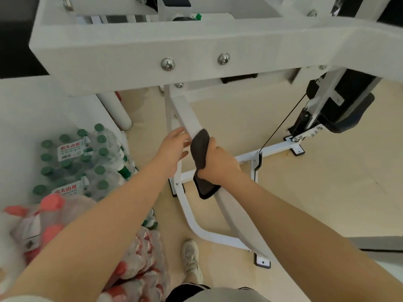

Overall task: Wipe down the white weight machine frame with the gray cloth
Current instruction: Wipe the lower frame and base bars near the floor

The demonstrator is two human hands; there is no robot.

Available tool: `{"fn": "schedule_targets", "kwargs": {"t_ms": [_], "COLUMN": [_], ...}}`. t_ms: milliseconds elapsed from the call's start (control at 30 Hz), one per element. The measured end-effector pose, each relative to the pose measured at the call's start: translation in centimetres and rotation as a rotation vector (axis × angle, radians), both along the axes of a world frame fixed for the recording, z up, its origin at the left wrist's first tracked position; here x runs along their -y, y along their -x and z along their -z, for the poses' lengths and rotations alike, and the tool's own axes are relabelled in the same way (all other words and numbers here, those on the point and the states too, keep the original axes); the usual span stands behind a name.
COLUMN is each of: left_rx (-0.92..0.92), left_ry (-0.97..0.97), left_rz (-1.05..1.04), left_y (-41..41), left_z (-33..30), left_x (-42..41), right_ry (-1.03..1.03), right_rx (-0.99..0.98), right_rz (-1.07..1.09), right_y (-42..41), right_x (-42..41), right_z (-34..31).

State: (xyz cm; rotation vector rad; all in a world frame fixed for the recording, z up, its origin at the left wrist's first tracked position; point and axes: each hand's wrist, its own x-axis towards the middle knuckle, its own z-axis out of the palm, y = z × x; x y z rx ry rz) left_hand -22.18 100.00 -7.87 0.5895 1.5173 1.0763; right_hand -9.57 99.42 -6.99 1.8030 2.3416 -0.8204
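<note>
The right grip (220, 162) is clenched around the gray cloth (201, 162), a soft, matte, folded piece which it presses on a sloping flat bar of the white frame (192, 120). The left grip (173, 147) holds the same bar just beside the cloth, with fingers curled around its edge. The frame is painted metal with a fine grainy surface, thick square beams and round shiny bolts (168, 63). On the smooth beige floor (316, 192) at the left lie plastic-wrapped packs of bottles (80, 162) with green caps.
</note>
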Motion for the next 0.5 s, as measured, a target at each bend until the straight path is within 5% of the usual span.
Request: {"fn": "schedule_targets", "kwargs": {"t_ms": [267, 500], "left_rx": [-0.120, -0.085], "left_ry": [-0.019, 0.008], "left_rz": [0.024, -0.088], "left_y": [-5.0, -10.7], "left_z": [0.5, 1.5], "left_x": [5.2, 11.1], "right_ry": [0.256, -0.060], "right_rx": [0.026, -0.047], "right_rz": [-0.172, -0.042], "right_y": [-9.9, -9.3], "right_x": [9.4, 11.3], "right_z": [-0.7, 0.8]}}
